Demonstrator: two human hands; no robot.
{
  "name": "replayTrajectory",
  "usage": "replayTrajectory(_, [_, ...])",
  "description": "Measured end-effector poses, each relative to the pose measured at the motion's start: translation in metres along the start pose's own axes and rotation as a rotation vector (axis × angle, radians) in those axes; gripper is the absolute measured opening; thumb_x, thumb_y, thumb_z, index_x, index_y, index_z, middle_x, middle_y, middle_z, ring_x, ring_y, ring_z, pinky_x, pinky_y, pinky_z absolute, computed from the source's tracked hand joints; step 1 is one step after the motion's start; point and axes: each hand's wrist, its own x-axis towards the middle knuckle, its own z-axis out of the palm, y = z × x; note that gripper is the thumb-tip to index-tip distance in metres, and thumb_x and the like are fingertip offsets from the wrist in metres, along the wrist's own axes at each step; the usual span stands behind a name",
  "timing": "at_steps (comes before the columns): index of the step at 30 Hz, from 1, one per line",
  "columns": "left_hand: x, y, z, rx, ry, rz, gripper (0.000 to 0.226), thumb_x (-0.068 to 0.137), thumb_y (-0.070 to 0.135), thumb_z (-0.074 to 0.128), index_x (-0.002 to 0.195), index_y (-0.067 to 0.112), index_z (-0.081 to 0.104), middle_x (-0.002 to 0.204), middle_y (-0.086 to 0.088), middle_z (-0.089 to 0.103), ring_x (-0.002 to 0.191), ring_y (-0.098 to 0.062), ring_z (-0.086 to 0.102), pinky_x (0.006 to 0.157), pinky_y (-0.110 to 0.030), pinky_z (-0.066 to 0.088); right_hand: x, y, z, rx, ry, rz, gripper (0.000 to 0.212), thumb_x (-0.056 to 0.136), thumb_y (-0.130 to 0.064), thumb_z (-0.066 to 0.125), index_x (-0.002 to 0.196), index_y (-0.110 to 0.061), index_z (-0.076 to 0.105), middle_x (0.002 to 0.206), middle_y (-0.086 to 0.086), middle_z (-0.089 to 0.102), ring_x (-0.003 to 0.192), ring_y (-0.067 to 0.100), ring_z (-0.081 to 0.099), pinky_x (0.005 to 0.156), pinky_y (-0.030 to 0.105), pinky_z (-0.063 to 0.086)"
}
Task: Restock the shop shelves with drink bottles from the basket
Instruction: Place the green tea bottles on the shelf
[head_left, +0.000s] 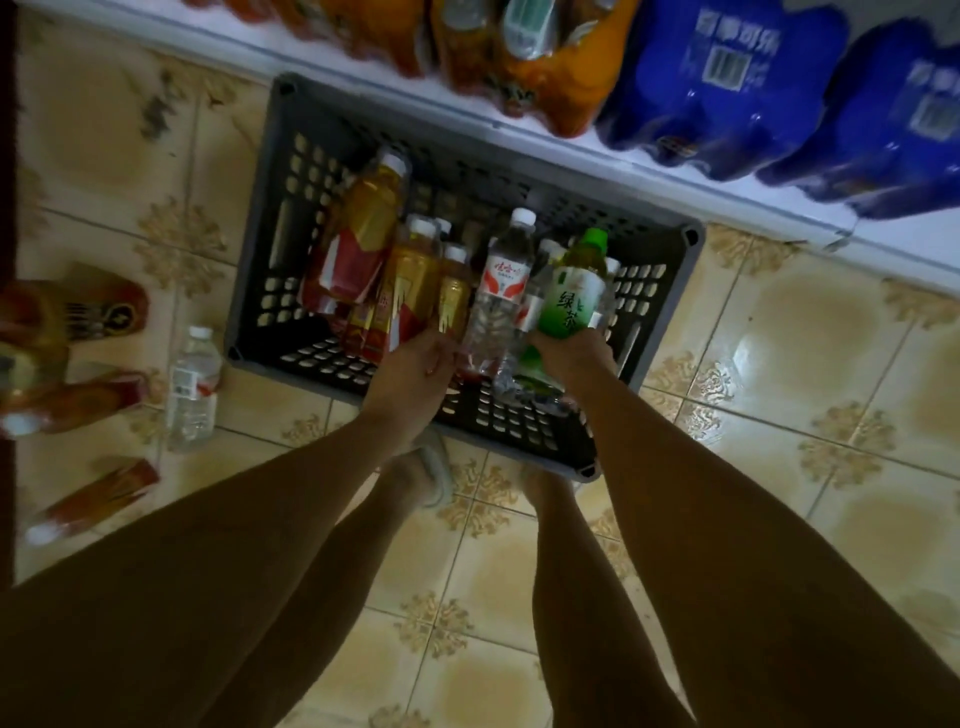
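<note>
A grey slotted basket (280, 218) stands on the tiled floor below a white shelf (363, 78). It holds several bottles: amber tea with red labels (358, 244), clear water (498, 291). My right hand (571, 358) grips the base of a green tea bottle (571, 296) with a green cap, upright above the basket's right side. My left hand (415, 369) reaches into the basket and its fingers close around the bottom of an amber tea bottle (410, 296); the fingertips are hidden.
Orange drink packs (545, 67) and blue wrapped bottle packs (727, 88) lie on the shelf. On the floor at left lie a water bottle (192, 389) and red-labelled tea bottles (93, 400). My feet (426, 467) stand right at the basket's near edge.
</note>
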Motion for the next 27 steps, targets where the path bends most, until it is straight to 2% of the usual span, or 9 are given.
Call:
replayTrajectory(2, [-0.007,0.012,-0.008,-0.005,-0.055,-0.072,0.008,0.103,0.019,0.050,0.107,0.023,0.056,0.091,0.013,0.058,0.081,0.003,0.053,0.063,-0.018,0.040,-0.020,-0.005,-0.016,0.197,-0.136,0.069,0.066,0.084,-0.049,0.073,0.133,-0.014,0.046,0.117,0.008,0.057,0.106,0.028,0.061,0.085,0.043,0.058])
replayTrajectory(4, [-0.017,0.028,-0.016,-0.021,-0.100,-0.139,0.009,0.103,0.020,0.050,0.109,0.020,0.057,0.102,0.002,0.061,0.082,-0.003,0.053,0.065,-0.021,0.039,-0.046,-0.008,-0.032,0.323,-0.293,0.131,0.061,0.085,-0.048,0.072,0.131,-0.017,0.045,0.117,0.010,0.057,0.104,0.031,0.061,0.077,0.046,0.060])
replayTrajectory(8, [-0.070,0.095,-0.043,-0.132,-0.142,-0.156,0.021,0.104,0.018,0.048,0.116,0.006,0.060,0.103,-0.008,0.063,0.083,-0.012,0.056,0.065,-0.019,0.045,-0.121,-0.003,-0.076,0.175,-0.459,0.102,0.065,0.081,-0.055,0.074,0.125,-0.011,0.054,0.117,0.013,0.066,0.101,0.028,0.068,0.075,0.041,0.063])
replayTrajectory(10, [-0.112,0.132,-0.066,-0.196,-0.150,-0.140,0.019,0.102,0.015,0.052,0.116,0.003,0.059,0.098,-0.006,0.060,0.085,-0.013,0.058,0.066,-0.015,0.047,-0.171,-0.004,-0.099,0.094,-0.471,0.032,0.064,0.081,-0.054,0.074,0.124,-0.010,0.057,0.112,0.013,0.069,0.098,0.027,0.070,0.073,0.038,0.063])
replayTrajectory(14, [-0.195,0.186,-0.110,-0.236,-0.099,-0.143,0.016,0.101,0.023,0.056,0.114,0.014,0.058,0.095,-0.002,0.061,0.099,-0.028,0.065,0.071,-0.030,0.051,-0.283,-0.003,-0.144,0.051,-0.509,-0.098,0.062,0.082,-0.056,0.071,0.124,-0.011,0.061,0.111,0.009,0.071,0.096,0.023,0.071,0.073,0.036,0.063])
replayTrajectory(19, [-0.288,0.247,-0.157,-0.354,-0.065,-0.166,0.034,0.101,0.041,0.054,0.129,0.025,0.045,0.123,-0.005,0.057,0.099,-0.022,0.065,0.068,-0.035,0.058,-0.409,0.000,-0.191,0.065,-0.440,-0.309,0.029,0.087,-0.054,0.068,0.101,-0.028,0.064,0.102,-0.003,0.071,0.087,0.014,0.069,0.069,0.032,0.062])
replayTrajectory(22, [-0.320,0.276,-0.175,-0.418,-0.065,-0.122,0.047,0.099,0.044,0.056,0.140,0.026,0.040,0.120,-0.001,0.059,0.091,-0.018,0.065,0.070,-0.039,0.061,-0.455,-0.006,-0.208,0.085,-0.422,-0.403,0.037,0.087,-0.051,0.069,0.114,-0.027,0.061,0.112,0.002,0.070,0.094,0.019,0.070,0.070,0.038,0.063])
replayTrajectory(24, [-0.343,0.292,-0.188,-0.423,-0.088,-0.030,0.055,0.098,0.046,0.058,0.145,0.025,0.038,0.123,0.000,0.056,0.099,-0.021,0.063,0.070,-0.042,0.062,-0.481,-0.009,-0.214,0.131,-0.407,-0.431,0.046,0.086,-0.050,0.071,0.122,-0.024,0.058,0.113,0.002,0.070,0.097,0.020,0.070,0.075,0.042,0.063])
replayTrajectory(27, [-0.360,0.307,-0.205,-0.386,-0.089,0.078,0.056,0.095,0.046,0.062,0.143,0.027,0.039,0.120,-0.002,0.059,0.095,-0.020,0.067,0.076,-0.045,0.063,-0.510,-0.016,-0.214,0.177,-0.363,-0.500,0.044,0.087,-0.048,0.071,0.120,-0.026,0.052,0.110,0.001,0.067,0.095,0.019,0.068,0.066,0.035,0.063])
